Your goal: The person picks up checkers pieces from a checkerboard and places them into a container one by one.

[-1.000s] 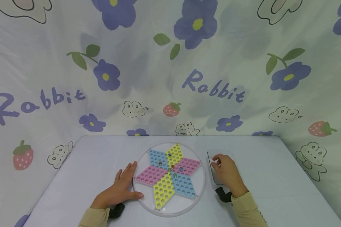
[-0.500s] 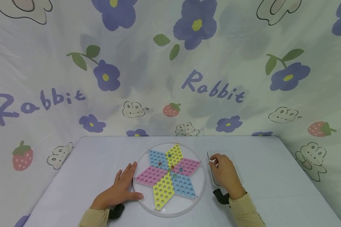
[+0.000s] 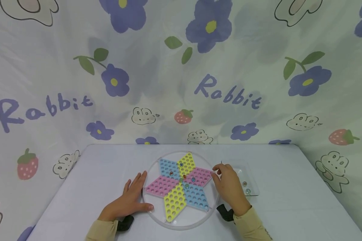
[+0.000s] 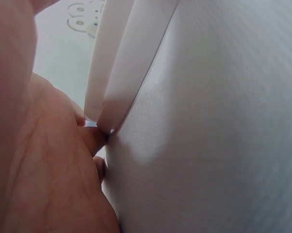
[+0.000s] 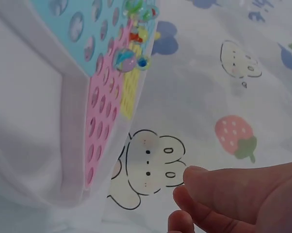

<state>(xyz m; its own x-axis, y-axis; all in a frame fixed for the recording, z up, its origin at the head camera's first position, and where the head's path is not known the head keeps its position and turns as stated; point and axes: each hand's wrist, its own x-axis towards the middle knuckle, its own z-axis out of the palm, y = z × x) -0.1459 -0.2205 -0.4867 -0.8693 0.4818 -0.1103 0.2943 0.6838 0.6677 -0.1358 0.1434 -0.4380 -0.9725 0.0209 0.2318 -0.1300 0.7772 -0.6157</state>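
A round Chinese checkers board (image 3: 175, 226) with a pink, yellow and blue star lies on the table. Several glass marbles sit in its holes near the middle, among them a blue one (image 3: 193, 179); the right wrist view shows a blue-pink marble (image 5: 125, 60) close up. My left hand (image 3: 127, 202) rests spread against the board's left rim, thumb on the edge; in the left wrist view its fingertips touch the white rim (image 4: 131, 58). Over the board's right edge is my right hand (image 3: 230, 184), thumb and fingers bent close together. Whether a marble is between them is hidden.
A clear plastic box (image 3: 253, 195) stands right of the board, partly behind my right hand. Loose marbles (image 3: 244, 183) lie in it. Behind the white table (image 3: 289, 207) hangs a printed curtain (image 3: 157, 90) with flowers and rabbits.
My right hand has moved left from above the clear box to the board's right edge, uncovering marbles in the box. My left hand stays at the rim.
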